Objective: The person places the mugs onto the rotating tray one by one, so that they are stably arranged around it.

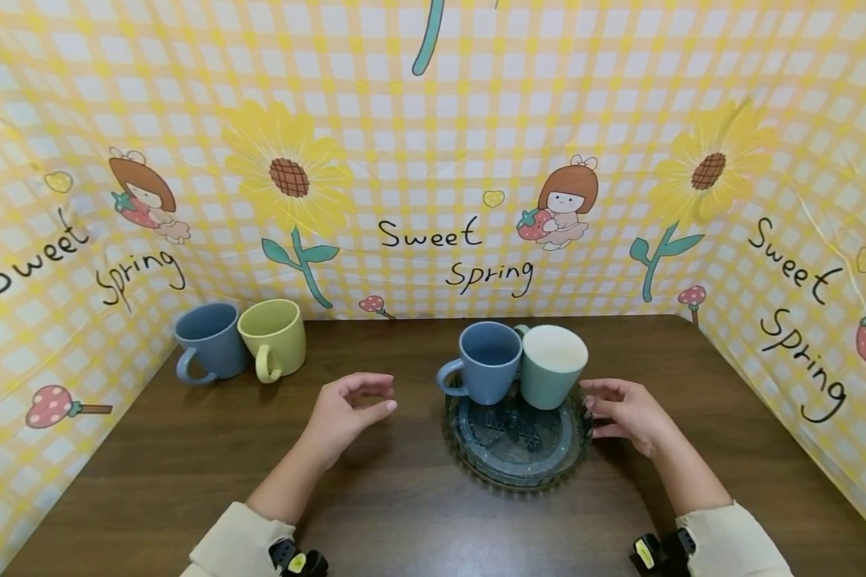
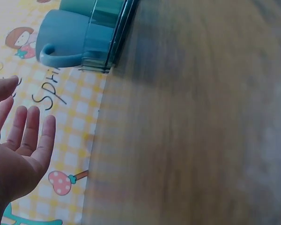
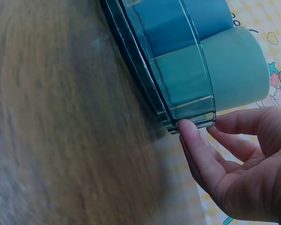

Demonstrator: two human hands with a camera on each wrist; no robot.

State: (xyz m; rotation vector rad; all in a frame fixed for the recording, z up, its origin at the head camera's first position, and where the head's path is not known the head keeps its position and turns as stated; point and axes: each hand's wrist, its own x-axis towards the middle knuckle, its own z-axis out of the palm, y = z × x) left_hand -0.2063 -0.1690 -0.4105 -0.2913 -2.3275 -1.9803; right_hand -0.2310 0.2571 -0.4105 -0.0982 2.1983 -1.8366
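On the brown table [image 1: 411,513], right of centre, round glass tray [image 1: 515,449]; toward its far side, blue mug [image 1: 489,369] and mint mug [image 1: 554,377], upright, side by side; at its right rim, right hand [image 1: 631,417], touching, with thumb and fingers relaxed and apart; left of the tray, well apart, left hand [image 1: 350,413], loosely spread; farther left, second blue mug [image 1: 216,344] and yellow-green mug [image 1: 285,336].

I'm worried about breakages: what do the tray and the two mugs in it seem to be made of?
Blue mug and green mug: likely ceramic with a satin finish, judging by their smooth walls and soft sheen; plastic can't be ruled out.
Tray: glossy, clear glass or hard plastic; both mugs show through its wall.
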